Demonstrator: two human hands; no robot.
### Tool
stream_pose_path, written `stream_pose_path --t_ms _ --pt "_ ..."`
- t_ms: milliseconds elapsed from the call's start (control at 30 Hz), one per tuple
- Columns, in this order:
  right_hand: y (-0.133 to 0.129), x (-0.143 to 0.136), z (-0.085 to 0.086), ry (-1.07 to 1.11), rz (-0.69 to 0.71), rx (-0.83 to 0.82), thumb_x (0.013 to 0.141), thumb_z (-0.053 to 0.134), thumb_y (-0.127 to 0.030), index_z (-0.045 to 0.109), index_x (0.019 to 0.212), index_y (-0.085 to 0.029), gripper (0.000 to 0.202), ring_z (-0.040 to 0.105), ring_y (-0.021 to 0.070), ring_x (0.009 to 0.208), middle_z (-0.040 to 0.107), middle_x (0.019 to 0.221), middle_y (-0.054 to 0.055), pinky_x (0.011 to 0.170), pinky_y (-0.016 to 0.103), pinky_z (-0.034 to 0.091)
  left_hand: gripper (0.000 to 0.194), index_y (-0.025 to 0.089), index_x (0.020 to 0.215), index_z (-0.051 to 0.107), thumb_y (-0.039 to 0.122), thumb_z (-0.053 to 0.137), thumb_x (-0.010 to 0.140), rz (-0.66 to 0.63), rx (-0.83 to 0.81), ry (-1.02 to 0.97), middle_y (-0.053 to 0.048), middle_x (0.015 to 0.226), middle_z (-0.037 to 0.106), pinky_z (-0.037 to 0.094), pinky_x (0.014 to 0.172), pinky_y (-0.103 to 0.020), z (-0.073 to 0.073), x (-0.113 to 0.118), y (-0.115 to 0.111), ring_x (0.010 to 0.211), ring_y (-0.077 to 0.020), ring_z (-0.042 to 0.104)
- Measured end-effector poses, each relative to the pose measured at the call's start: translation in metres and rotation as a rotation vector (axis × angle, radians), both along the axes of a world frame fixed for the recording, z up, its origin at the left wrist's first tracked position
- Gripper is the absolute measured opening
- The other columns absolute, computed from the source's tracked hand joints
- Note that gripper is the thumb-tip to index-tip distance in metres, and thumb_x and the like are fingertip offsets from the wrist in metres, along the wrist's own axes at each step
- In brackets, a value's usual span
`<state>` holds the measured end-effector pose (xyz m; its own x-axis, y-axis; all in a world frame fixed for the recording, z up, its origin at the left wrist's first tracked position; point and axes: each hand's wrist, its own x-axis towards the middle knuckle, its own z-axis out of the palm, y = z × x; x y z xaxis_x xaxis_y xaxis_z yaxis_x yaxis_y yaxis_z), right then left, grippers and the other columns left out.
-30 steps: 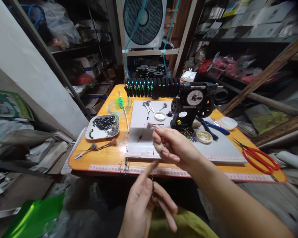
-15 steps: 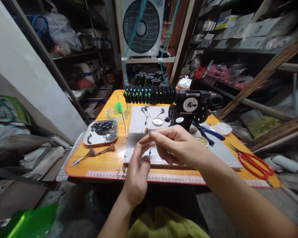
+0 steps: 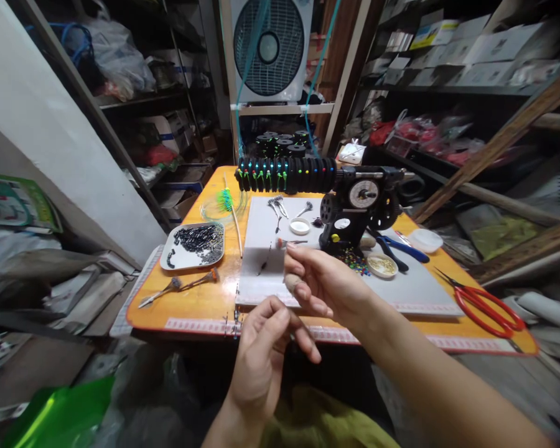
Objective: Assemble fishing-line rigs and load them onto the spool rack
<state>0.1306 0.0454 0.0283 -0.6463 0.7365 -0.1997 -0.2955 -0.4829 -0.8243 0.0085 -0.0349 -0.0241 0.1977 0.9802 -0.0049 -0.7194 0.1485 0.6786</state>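
Note:
My left hand [image 3: 268, 348] is low, in front of the table's near edge, thumb and forefinger together and other fingers curled loosely; anything between them is too small to make out. Above and to the right, over the grey board [image 3: 256, 289], my right hand [image 3: 324, 280] has its thumb and forefinger pinched, and its hold is also unclear. A thin dark line with a small black piece [image 3: 262, 269] shows left of the right hand. Just beyond its fingertips lies an orange-tipped brush-like piece [image 3: 280, 242]. The black machine [image 3: 354, 205] carries a row of black spools [image 3: 284, 175].
On the left, a white tray [image 3: 167, 258] holds black beads, with brush-like pieces [image 3: 170, 286] in front. Red scissors [image 3: 488, 311], pliers [image 3: 406, 249] and a dish of small gold pieces [image 3: 382, 266] are on the right. A fan [image 3: 268, 48] stands behind.
My hands have moved apart. The left one went down and toward me, while the right one shifted slightly and uncovered the colored beads and the small dish.

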Motion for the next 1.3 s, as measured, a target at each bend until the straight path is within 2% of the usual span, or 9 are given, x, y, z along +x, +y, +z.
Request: stream_pose_path --t_ms 267,467,567,700,833,967,1067,1133,1300 --pt "0.000 0.001 -0.002 0.011 -0.009 -0.009 0.092 0.054 -0.047 0.046 0.068 -0.018 0.038 0.038 0.0030 0.025 0.056 0.047 -0.004 0.024 0.009 0.025 0.024 0.012 0.073 0.067 0.031 0.068 0.088 -0.033 -0.168 -0.067 -0.003 0.056 0.069 0.041 0.035 -0.014 -0.005 0.002 -0.012 0.044 -0.0124 0.065" --pt "-0.001 0.001 -0.004 -0.004 -0.028 0.019 0.092 0.054 -0.047 0.046 0.067 -0.018 0.039 0.035 0.0021 0.024 0.055 0.045 -0.005 0.024 0.009 0.024 0.024 0.012 0.079 0.069 0.032 0.066 0.090 -0.028 -0.195 -0.123 -0.002 0.057 0.069 0.050 0.044 -0.016 -0.011 0.004 -0.018 0.042 -0.0109 0.065" --pt "-0.002 0.001 -0.003 -0.021 -0.023 0.038 0.092 0.054 -0.049 0.045 0.067 -0.019 0.040 0.034 0.0022 0.024 0.055 0.045 -0.005 0.024 0.009 0.024 0.025 0.012 0.078 0.069 0.035 0.068 0.089 -0.042 -0.196 -0.114 -0.002 0.056 0.068 0.044 0.040 -0.014 -0.011 0.003 -0.018 0.040 -0.0106 0.063" --pt "-0.002 0.001 -0.003 -0.070 -0.031 0.080 0.089 0.055 -0.053 0.045 0.067 -0.019 0.042 0.033 0.0025 0.024 0.055 0.045 -0.005 0.025 0.010 0.024 0.024 0.011 0.084 0.070 0.035 0.070 0.087 -0.032 -0.234 -0.039 0.002 0.051 0.057 0.027 0.036 -0.011 -0.008 0.000 -0.016 0.034 -0.0012 0.038" --pt "-0.002 0.003 -0.006 -0.167 -0.078 0.199 0.087 0.055 -0.055 0.055 0.070 -0.016 0.042 0.034 0.0037 0.025 0.057 0.047 -0.003 0.026 0.013 0.025 0.022 0.012 0.104 0.070 0.029 0.066 0.091 0.048 -0.223 0.007 0.008 0.049 0.041 0.021 0.040 -0.012 -0.010 -0.001 -0.014 0.042 -0.0022 0.019" --pt "0.005 0.013 -0.005 -0.311 -0.257 0.436 0.090 0.057 -0.049 0.062 0.099 -0.014 0.036 0.040 0.0055 0.029 0.059 0.050 -0.005 0.030 0.015 0.030 0.036 0.018 0.126 0.062 0.033 0.060 0.094 0.041 -0.200 0.033 0.006 0.054 0.050 0.019 0.039 -0.014 -0.019 -0.006 -0.013 0.040 -0.0016 0.016" --pt "0.015 0.020 0.002 -0.423 -0.434 0.640 0.093 0.055 -0.044 0.060 0.110 -0.017 0.032 0.042 0.0052 0.034 0.059 0.054 -0.006 0.034 0.015 0.032 0.042 0.020 0.135 0.055 0.034 0.057 0.095 0.070 -0.165 0.091 -0.003 0.070 0.065 0.029 0.040 -0.016 -0.026 -0.012 -0.012 0.039 -0.0019 0.026" --pt "0.023 0.020 0.008 -0.498 -0.501 0.758 0.094 0.054 -0.040 0.062 0.111 -0.018 0.029 0.044 0.0058 0.037 0.059 0.056 -0.005 0.037 0.016 0.033 0.042 0.023 0.135 0.055 0.033 0.058 0.095 0.114 -0.129 0.149 -0.011 0.096 0.072 0.042 0.045 -0.021 -0.032 -0.017 -0.012 0.042 -0.0039 0.041" --pt "0.045 0.008 0.017 -0.657 -0.599 0.964 0.094 0.055 -0.030 0.068 0.106 -0.018 0.021 0.052 0.0094 0.045 0.059 0.053 -0.005 0.053 0.022 0.041 0.045 0.033 0.138 0.051 0.033 0.060 0.093 0.251 -0.005 0.359 -0.017 0.148 0.050 0.055 0.065 -0.034 -0.050 -0.023 -0.019 0.056 -0.0109 0.064"
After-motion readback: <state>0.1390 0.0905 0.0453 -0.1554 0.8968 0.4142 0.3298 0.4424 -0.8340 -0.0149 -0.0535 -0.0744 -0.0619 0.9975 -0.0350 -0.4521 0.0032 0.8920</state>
